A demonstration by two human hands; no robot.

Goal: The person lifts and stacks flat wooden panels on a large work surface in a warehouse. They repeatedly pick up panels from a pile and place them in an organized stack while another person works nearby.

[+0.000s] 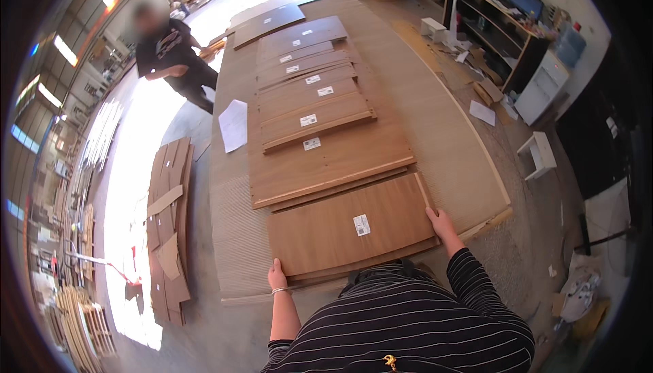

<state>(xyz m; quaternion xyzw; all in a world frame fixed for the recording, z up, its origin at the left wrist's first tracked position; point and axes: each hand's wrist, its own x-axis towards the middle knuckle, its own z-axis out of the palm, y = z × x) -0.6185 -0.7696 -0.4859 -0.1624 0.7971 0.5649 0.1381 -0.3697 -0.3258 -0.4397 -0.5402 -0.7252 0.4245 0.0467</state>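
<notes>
A brown wood-grain panel (316, 231) with a white label lies across the near end of the table, on top of another panel whose edge shows beneath. My left hand (277, 276) grips its near left corner, thumb up along the edge. At its right end, my right hand (442, 224) holds the short edge, fingers partly hidden. Just beyond lies a larger panel (340, 155), bearing several smaller labelled panels (313, 104) laid in overlapping rows toward the far end.
Corrugated cardboard (442, 121) covers the table. A white paper sheet (233, 126) lies at its left. Another person (173, 53) stands at the far left. Stacked panels (166, 230) rest on the floor at left. A shelf unit (490, 29) and a white stool (537, 155) stand at right.
</notes>
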